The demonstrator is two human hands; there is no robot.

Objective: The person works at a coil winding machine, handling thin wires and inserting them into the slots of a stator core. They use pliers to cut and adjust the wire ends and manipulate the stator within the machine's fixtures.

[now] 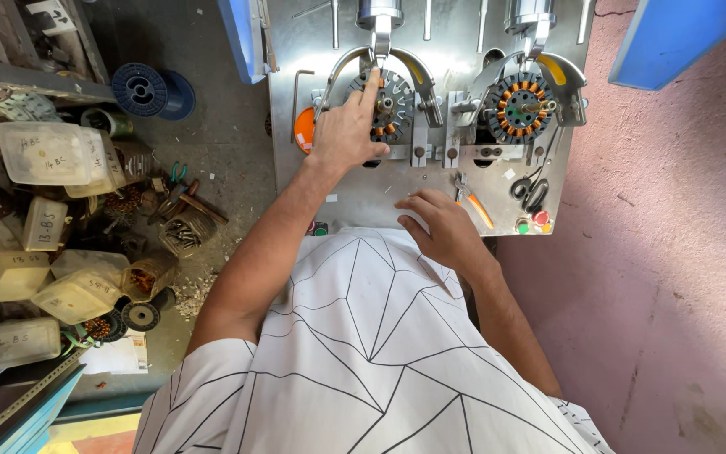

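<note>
While the left hand (344, 134) presses its extended fingers (370, 84) on the left stator (384, 105) at 12 o'clock, grasping nothing, its winding looks unfinished; the right stator (521, 105) – at 1 o'clock – seems fully wound; the right hand (440, 227) rests loosely curled on the table (363, 197), empty.

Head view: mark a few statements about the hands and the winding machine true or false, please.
1. The left hand touches the left round wound core on the machine. True.
2. The right hand holds the scissors. False: the scissors lie on the metal panel, apart from that hand, which rests near the panel's front edge.
3. The right round wound core shows orange windings. True.
4. The blue spool sits on the machine panel. False: it lies on the floor to the left.
5. Plastic tubs stand to the left. True.
</note>
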